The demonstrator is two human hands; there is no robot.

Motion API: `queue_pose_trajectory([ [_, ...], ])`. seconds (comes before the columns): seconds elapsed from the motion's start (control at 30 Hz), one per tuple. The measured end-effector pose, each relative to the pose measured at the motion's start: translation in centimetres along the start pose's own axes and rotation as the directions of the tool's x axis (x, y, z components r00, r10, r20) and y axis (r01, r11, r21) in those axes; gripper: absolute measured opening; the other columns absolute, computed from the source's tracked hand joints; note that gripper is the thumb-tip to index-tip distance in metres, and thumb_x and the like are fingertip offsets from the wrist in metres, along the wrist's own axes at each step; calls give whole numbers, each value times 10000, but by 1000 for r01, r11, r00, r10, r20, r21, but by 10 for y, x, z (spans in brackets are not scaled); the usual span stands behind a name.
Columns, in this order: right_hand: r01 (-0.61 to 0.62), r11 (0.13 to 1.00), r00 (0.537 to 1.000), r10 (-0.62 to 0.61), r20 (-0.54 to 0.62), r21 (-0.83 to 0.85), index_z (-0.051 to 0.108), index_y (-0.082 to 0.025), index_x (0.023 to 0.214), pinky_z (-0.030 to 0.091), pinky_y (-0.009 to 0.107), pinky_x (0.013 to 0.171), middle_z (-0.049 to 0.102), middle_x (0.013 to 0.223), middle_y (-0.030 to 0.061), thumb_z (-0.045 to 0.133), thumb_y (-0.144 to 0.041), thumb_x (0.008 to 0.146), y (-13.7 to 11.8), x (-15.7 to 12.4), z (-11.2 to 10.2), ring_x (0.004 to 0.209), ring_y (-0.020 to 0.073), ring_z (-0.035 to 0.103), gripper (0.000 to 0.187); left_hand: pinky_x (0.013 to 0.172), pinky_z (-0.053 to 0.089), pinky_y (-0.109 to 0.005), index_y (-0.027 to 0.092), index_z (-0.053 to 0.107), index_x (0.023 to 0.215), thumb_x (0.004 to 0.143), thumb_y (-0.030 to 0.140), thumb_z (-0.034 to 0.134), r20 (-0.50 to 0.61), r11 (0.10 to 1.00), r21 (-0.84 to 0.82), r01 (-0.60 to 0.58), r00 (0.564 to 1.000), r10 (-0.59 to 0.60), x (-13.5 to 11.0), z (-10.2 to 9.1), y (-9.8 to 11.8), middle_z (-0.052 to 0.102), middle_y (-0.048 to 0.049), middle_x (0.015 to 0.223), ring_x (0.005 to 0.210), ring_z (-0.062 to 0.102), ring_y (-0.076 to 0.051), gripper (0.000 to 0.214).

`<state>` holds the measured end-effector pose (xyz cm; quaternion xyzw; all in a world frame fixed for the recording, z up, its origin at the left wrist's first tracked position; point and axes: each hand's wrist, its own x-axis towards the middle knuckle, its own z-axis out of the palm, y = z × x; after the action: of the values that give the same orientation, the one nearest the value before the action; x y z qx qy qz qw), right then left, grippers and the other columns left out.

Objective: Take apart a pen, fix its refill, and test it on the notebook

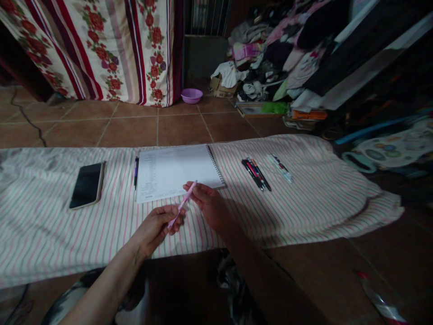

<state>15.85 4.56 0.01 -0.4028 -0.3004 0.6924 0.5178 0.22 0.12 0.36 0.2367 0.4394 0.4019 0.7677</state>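
A pink pen is held slantwise between both hands, over the near edge of the notebook. My left hand is closed around its lower end. Thumb and fingers of my right hand pinch the upper end. Behind the hands lies a spiral notebook, its wire binding on the right, with a printed sheet along its left side. A dark pen with a purple part rests by the sheet's left edge.
On the striped cloth a phone lies at left. Several dark pens and some white pens lie at right. Beyond are a tiled floor, a purple basin, a floral curtain and heaped clothes.
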Motion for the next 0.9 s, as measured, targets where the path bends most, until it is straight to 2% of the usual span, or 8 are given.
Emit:
queue_pose_trajectory([
  [0.23, 43, 992, 995, -52, -81, -116, 699, -201, 691, 428, 324, 835, 694, 730, 2, 802, -389, 581, 7, 6, -6, 751, 148, 593, 241, 484, 287, -196, 57, 707, 757, 631, 289, 813, 4, 1000, 0, 10, 1000, -10, 1, 1, -1, 573, -56, 646, 553, 483, -84, 284],
  [0.33, 43, 988, 994, -57, -97, -147, 677, -197, 671, 432, 318, 786, 652, 664, -19, 801, -393, 582, 7, 6, -6, 702, 141, 573, 248, 481, 288, -198, 55, 708, 759, 625, 283, 818, -5, 1000, -7, 6, 1000, -6, 0, 1, -2, 579, -60, 648, 556, 486, -86, 286],
  [0.4, 42, 993, 997, -49, -58, -111, 686, -204, 686, 438, 325, 815, 679, 717, -3, 787, -418, 607, 6, 4, -5, 762, 158, 598, 249, 482, 292, -203, 55, 708, 755, 626, 270, 815, -10, 1000, -13, 0, 1000, 0, 0, 2, -1, 586, -65, 658, 564, 491, -90, 273],
  [0.53, 15, 999, 999, -14, 31, -43, 732, -218, 810, 423, 361, 933, 732, 956, 53, 774, -434, 634, 4, 1, -5, 976, 208, 629, 281, 486, 299, -208, 53, 704, 751, 633, 251, 804, -6, 1000, -24, -7, 1000, 6, 0, 2, 1, 590, -72, 664, 576, 496, -97, 251],
  [0.6, 5, 998, 999, -3, 38, -57, 737, -217, 841, 417, 372, 955, 737, 962, 60, 789, -411, 617, 4, 1, -5, 996, 218, 632, 301, 485, 299, -210, 48, 702, 756, 641, 254, 797, -2, 1000, -16, -4, 1000, 4, 0, 2, 1, 587, -72, 661, 571, 494, -97, 254],
  [0.73, 15, 993, 1000, -17, -18, -116, 723, -211, 754, 425, 351, 895, 735, 824, 28, 785, -388, 608, 4, 2, -5, 855, 186, 634, 238, 483, 293, -206, 50, 696, 753, 656, 264, 791, 0, 1000, 3, -9, 1000, 9, 0, 2, 0, 580, -65, 658, 562, 487, -91, 253],
  [0.9, 14, 985, 998, -24, -60, -170, 674, -201, 657, 418, 309, 746, 643, 636, -28, 793, -395, 590, 4, 1, -3, 646, 127, 547, 237, 473, 277, -198, 59, 694, 751, 658, 276, 793, 1, 1000, 17, -3, 1000, 3, 0, 2, -1, 577, -59, 647, 547, 478, -85, 256],
])
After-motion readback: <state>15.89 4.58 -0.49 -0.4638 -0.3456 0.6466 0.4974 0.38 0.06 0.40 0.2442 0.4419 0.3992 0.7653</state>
